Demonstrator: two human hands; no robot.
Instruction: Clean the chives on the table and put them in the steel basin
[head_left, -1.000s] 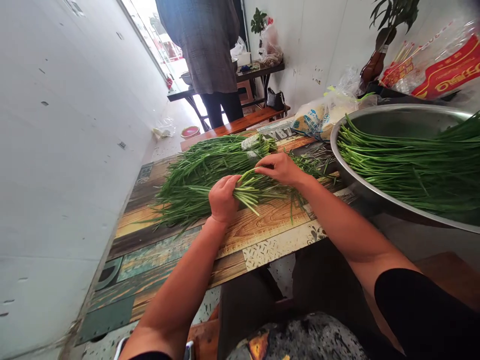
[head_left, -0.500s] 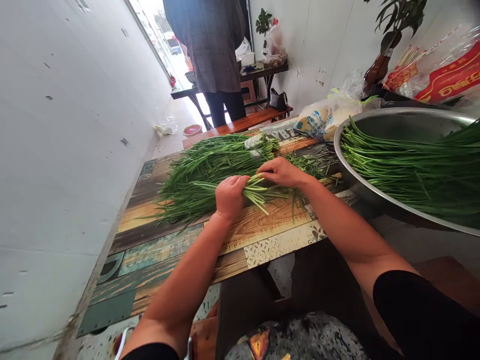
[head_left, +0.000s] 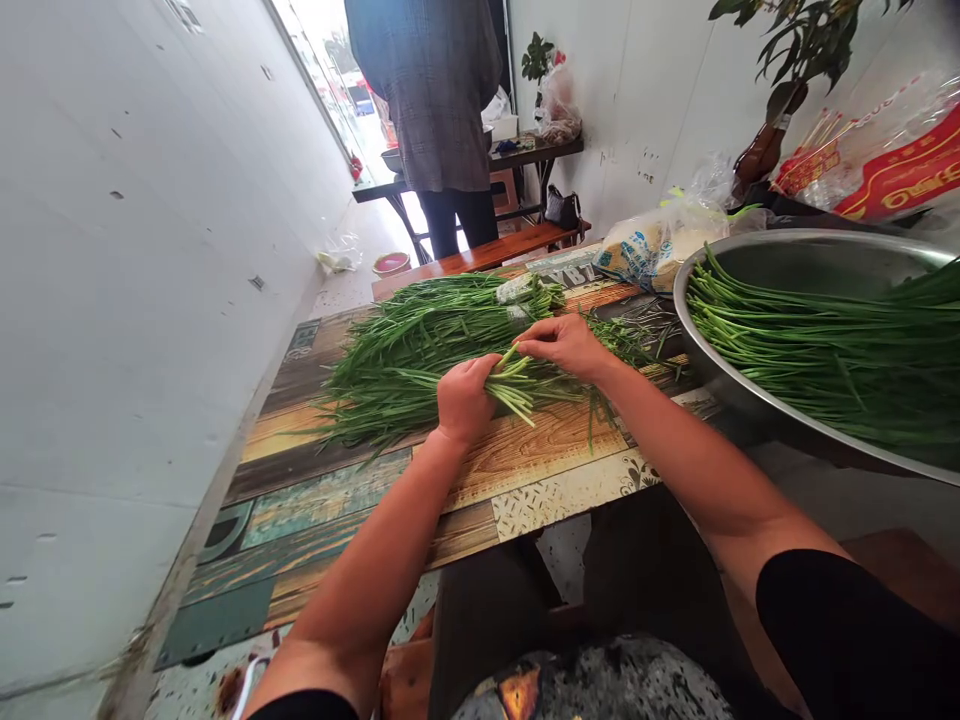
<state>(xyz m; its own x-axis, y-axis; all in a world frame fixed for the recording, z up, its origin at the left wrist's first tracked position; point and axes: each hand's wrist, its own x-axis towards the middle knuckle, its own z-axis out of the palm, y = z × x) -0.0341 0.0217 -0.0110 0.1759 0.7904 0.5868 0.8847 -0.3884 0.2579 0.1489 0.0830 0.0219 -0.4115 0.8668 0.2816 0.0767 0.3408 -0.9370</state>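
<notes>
My left hand [head_left: 466,398] is closed round a small bunch of garlic chives [head_left: 514,388], whose pale stem ends stick out to the right of my fist. The thumb and fingertips of my right hand [head_left: 561,345] pinch at the end of one stem of that bunch, just right of my left hand. Behind both hands lies a large heap of garlic chives [head_left: 420,320] on the patterned table, with a pale band round its right end. Loose trimmings [head_left: 634,335] lie to the right of the heap.
A wide metal basin [head_left: 709,365] of long chives stands at the right. Behind it are a plastic bag [head_left: 645,245], a potted plant [head_left: 795,80] and a red-printed package [head_left: 900,175]. A person [head_left: 427,100] stands beyond the wooden bench [head_left: 495,245]. A white wall [head_left: 135,300] runs along the left.
The view has shifted slightly. My left hand still grips the bunch, and my right fingertips stay pinched at the stem ends with only a small movement.
</notes>
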